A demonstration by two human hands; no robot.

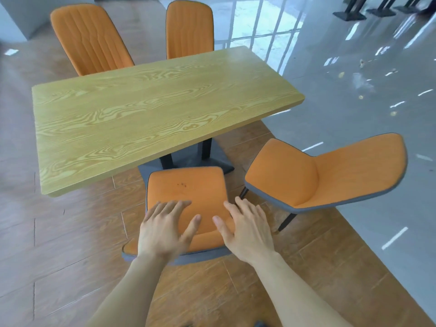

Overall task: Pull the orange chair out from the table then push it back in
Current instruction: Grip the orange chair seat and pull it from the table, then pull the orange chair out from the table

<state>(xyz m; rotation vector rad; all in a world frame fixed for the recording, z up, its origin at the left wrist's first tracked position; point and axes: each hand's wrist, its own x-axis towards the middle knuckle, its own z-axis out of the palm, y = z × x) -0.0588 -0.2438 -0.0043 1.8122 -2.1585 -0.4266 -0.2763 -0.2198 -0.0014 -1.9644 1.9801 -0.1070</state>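
Both hands, left (165,228) and right (245,228), lie flat and unclenched on the chair (186,187) back; likely pushing it under the table (151,109) next

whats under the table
Under the table a dark pedestal base with black uprights shows on the wood floor. The top hides the rest of the base, and the front edge of the near chair seat sits by it.

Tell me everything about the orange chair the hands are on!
The orange chair has an orange padded seat and back with grey edging. A few dark specks mark the seat. It faces the wooden table, seat front near the table's edge. The left hand and right hand rest flat on its backrest, fingers spread.
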